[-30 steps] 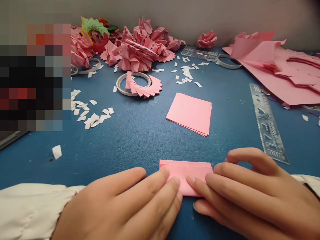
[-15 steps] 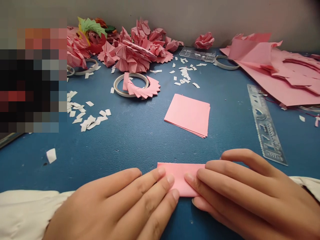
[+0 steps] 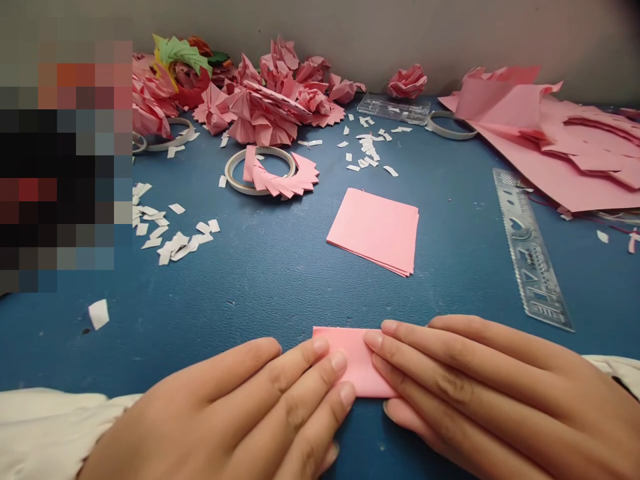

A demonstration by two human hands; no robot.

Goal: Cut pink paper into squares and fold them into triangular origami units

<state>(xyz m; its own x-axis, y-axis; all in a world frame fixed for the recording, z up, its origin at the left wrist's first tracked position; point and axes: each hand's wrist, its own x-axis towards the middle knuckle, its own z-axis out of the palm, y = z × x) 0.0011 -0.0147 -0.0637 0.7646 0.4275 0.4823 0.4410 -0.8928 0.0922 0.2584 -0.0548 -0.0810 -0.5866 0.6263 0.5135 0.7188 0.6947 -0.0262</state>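
Fingers (image 3: pixel 295 415) outstretched, both hands (image 3: pixel 200 413) (image 3: pixel 500 387) press folded paper (image 3: pixel 357 365); table (image 3: pixel 280 280) stretches beyond its far edge.

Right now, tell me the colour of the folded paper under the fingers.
The folded paper is pink, best seen in the head view.

So it's one head-worn cam looking forward and down over the table (image 3: pixel 270 287) from the wearer's side, close enough that the left hand (image 3: pixel 225 413) and right hand (image 3: pixel 493 387) loom big down low, with the wall (image 3: pixel 450 40) up top.
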